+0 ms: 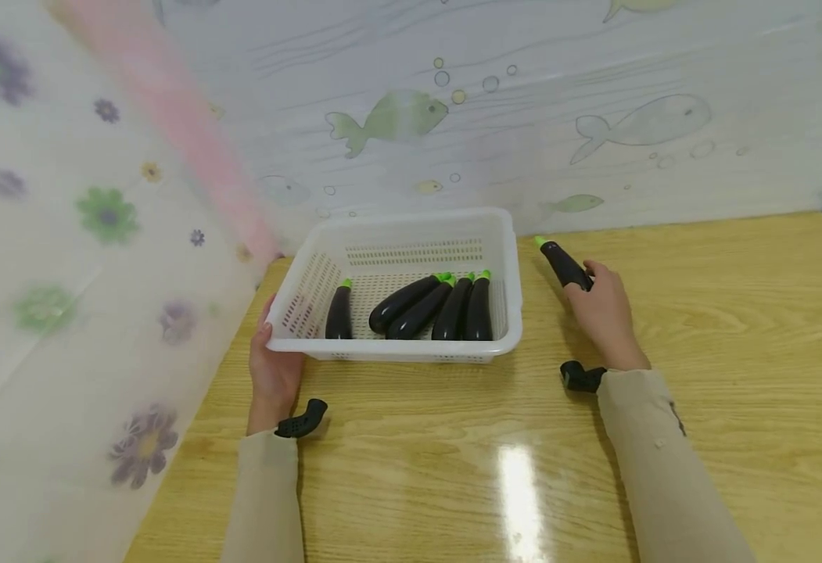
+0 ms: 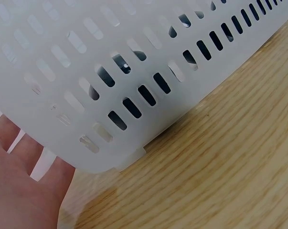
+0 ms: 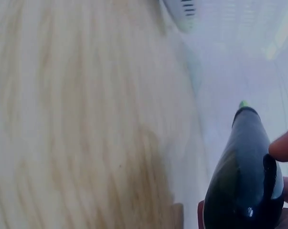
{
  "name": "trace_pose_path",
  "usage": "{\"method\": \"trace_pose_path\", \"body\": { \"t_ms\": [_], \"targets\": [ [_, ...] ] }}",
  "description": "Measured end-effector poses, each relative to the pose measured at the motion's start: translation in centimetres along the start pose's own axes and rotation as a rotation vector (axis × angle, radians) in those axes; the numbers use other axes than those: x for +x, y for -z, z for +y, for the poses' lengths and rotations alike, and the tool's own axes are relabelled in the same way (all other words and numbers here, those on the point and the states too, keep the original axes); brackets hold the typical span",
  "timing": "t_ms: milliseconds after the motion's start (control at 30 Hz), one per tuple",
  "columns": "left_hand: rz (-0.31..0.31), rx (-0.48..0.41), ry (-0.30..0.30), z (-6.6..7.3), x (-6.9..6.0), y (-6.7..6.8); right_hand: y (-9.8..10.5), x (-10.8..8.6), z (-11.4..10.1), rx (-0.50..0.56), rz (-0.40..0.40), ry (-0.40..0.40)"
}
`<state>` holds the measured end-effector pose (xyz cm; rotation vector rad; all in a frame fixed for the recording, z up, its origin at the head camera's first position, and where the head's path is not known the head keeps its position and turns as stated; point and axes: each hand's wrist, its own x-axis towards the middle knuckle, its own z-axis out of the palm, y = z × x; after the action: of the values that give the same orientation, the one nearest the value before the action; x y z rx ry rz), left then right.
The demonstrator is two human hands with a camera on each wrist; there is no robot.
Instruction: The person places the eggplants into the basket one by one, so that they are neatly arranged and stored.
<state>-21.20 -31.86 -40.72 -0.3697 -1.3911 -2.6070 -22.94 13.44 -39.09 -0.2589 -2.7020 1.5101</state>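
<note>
My right hand [image 1: 604, 313] grips a dark purple, glossy eggplant [image 1: 564, 263] with a bright green stem end, just right of the basket. In the right wrist view, the thumb and fingers hold the sides of this eggplant [image 3: 244, 171], its green tip pointing away. At the left front corner of a white plastic basket [image 1: 396, 346], my left hand [image 1: 275, 375] holds the rim and side. The left wrist view shows its fingers [image 2: 26, 155] beside the slotted wall [image 2: 134, 86]. Inside the basket lie several eggplants [image 1: 411, 303], one of them apart [image 1: 339, 314] on the left.
The basket stands on a wood-grain table [image 1: 411, 469] near its back edge. Behind it hangs a sheet [image 1: 523, 156] printed with fish, and a flowered sheet [image 1: 66, 313] runs along the left. A dark wrist mount [image 1: 301, 420] sits on each wrist.
</note>
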Motion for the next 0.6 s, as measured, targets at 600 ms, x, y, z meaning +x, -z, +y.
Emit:
{"method": "trace_pose_path", "body": {
  "t_ms": [600],
  "targets": [
    [0.022, 0.016, 0.009, 0.07, -0.25, -0.01, 0.59, 0.04, -0.28, 0.205, 0.045, -0.133]
  ]
}}
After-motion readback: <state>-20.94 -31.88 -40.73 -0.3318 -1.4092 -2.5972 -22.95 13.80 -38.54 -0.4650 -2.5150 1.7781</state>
